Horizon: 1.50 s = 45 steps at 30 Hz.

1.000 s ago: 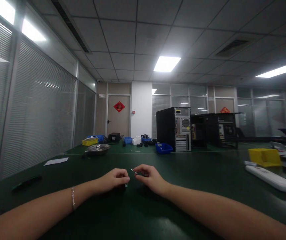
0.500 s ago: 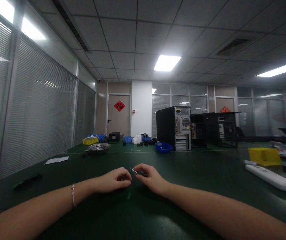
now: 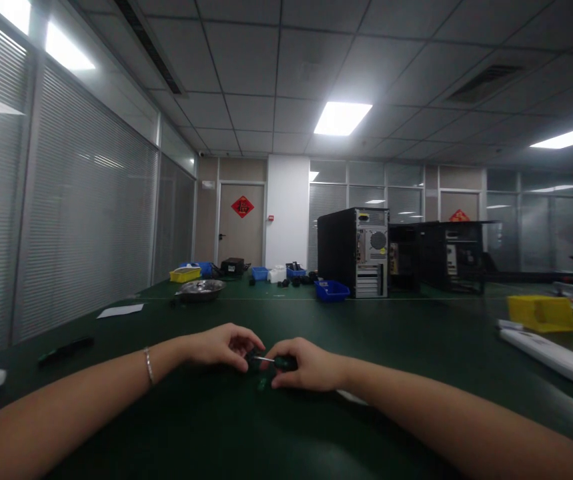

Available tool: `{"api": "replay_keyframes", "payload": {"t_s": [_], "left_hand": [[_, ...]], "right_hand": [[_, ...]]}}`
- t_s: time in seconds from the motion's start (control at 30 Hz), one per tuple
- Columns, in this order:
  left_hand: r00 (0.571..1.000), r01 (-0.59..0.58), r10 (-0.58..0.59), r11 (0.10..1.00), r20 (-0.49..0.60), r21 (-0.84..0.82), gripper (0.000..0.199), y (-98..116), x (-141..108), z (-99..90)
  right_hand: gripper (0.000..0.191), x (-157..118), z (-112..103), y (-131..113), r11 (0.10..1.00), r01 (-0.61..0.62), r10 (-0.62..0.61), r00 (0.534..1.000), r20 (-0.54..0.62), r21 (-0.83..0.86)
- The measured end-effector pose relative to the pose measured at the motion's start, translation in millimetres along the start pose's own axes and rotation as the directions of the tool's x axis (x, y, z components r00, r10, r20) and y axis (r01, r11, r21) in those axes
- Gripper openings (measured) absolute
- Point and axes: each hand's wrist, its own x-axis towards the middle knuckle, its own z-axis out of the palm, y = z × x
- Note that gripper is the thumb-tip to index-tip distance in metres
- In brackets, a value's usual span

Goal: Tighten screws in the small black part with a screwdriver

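Note:
In my right hand (image 3: 311,364) I grip a small screwdriver (image 3: 285,363) by its dark handle. Its thin metal shaft points left, toward the fingertips of my left hand (image 3: 226,347). Those fingers are curled around a small dark piece (image 3: 253,360), too dim to name, which the screwdriver's tip meets or nearly meets. Just below, a small shiny green thing (image 3: 261,384) lies on the green tabletop (image 3: 206,427). Part of a white object (image 3: 352,397) shows beneath my right wrist.
Ahead stand a metal bowl (image 3: 201,291), a blue bin (image 3: 331,291) and a black computer case (image 3: 339,253), with more open cases to its right. A yellow bin (image 3: 541,313) and a long white device (image 3: 541,347) lie right. A paper sheet (image 3: 120,311) and a dark tool (image 3: 66,350) are left.
My right hand has turned and lowered slightly, so the screwdriver's handle now shows and its shaft lies nearly level. My left hand has lifted a little, its fingers around the dark piece.

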Motion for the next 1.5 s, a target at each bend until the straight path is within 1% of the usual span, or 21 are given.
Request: {"api": "replay_keyframes", "payload": {"t_s": [0.1,0.2,0.3,0.37,0.47,0.53,0.63,0.77,1.03,1.2,1.33,1.4,1.5], "left_hand": [[0.999,0.014,-0.021,0.981,-0.032,-0.192,0.049,-6,-1,0.1],[0.999,0.010,-0.026,0.937,-0.041,-0.350,0.051,-12,0,1.9],[0.997,-0.014,-0.017,0.919,-0.073,-0.395,0.051,-16,1,4.0],[0.996,-0.042,0.004,0.909,-0.091,-0.416,0.051,-19,2,4.5],[0.995,-0.063,0.021,0.886,-0.096,-0.459,0.052,-23,2,3.7],[0.996,-0.065,0.027,0.870,-0.085,-0.489,0.052,-26,2,2.9],[0.995,-0.082,0.044,0.861,-0.087,-0.502,0.050,-30,3,3.0],[0.991,-0.095,0.033,0.864,-0.133,-0.495,0.050,-31,5,5.3],[0.983,-0.035,-0.045,0.906,-0.180,-0.421,0.036,-20,0,5.2],[0.978,-0.028,-0.051,0.930,-0.203,-0.366,0.039,-21,0,5.7],[0.971,-0.025,-0.061,0.936,-0.231,-0.352,0.038,-20,0,7.5],[0.976,-0.037,-0.045,0.930,-0.214,-0.365,0.037,-17,0,8.0],[0.984,-0.066,-0.015,0.898,-0.180,-0.435,0.037,-15,0,8.1]], "right_hand": [[0.033,2,-2,-3,0.995,0.077,-0.074,0.996,0.042,-0.069],[0.029,3,0,-4,0.981,0.132,-0.129,0.991,0.030,-0.140],[0.024,3,4,-1,0.968,0.154,-0.166,0.985,-0.046,-0.200],[0.024,3,6,2,0.969,0.140,-0.160,0.983,-0.089,-0.202],[0.025,3,8,6,0.985,0.098,-0.115,0.986,-0.121,-0.143],[0.027,4,9,9,0.994,0.069,-0.079,0.990,-0.114,-0.087],[0.025,4,9,11,0.997,0.069,-0.073,0.993,-0.096,-0.045],[0.021,4,9,10,0.995,0.079,-0.086,0.990,-0.116,-0.056],[0.021,4,9,15,0.999,0.042,-0.044,0.989,-0.143,-0.015],[0.021,3,8,15,0.999,0.048,-0.048,0.988,-0.147,0.000],[0.023,3,7,12,0.995,-0.014,0.022,0.996,-0.085,0.101],[0.023,2,6,11,0.985,-0.053,0.061,0.997,-0.044,0.167],[0.021,1,4,10,0.974,-0.085,0.091,0.996,-0.021,0.208]]}}
